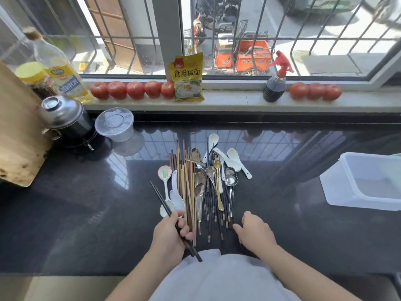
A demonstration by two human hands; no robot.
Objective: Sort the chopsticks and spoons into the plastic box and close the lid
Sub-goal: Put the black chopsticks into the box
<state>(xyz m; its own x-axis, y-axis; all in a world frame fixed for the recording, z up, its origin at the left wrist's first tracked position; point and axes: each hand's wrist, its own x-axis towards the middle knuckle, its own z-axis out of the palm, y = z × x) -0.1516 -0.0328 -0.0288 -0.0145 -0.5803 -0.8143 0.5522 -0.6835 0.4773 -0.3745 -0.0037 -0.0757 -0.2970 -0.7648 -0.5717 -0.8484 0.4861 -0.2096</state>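
Head view: dark countertop (86, 213) under barred window (238, 29); left hand (171, 233) grips black chopsticks (161, 199), right hand (253, 232) relaxed.

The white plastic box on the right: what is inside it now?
The box is open, and the part of its pale floor that shows holds no chopsticks or spoons. Its near wall hides the front of the floor, and the frame edge cuts off its right side.

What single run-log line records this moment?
left hand: holds dark chopsticks | right hand: at pile's dark chopsticks | plastic box: open, right of pile | sorted: nothing visible
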